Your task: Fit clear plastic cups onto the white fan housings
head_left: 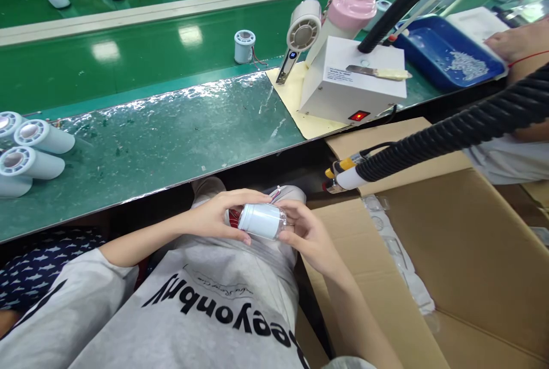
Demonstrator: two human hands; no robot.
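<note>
A light-blue fan housing (262, 221), a short cylinder lying on its side, is held between both hands above my lap. My left hand (227, 215) grips its left end, thumb below and fingers over the top, with red wires showing beside the palm. At the opposite end, my right hand (306, 234) has its fingers closed round a clear plastic part (283, 219) that fits against the housing; whether it is fastened I cannot tell. Part of a thin wire or lead (277, 191) shows just above the housing.
Several similar light-blue cylinders (36, 164) lie on the green bench (180, 134). One cylinder (244, 47) stands near a handheld fan (303, 28). A white machine (354, 80), blue tray (433, 51), black hose (429, 149), cardboard box (463, 243) and co-worker's hand (514, 43) are rightward.
</note>
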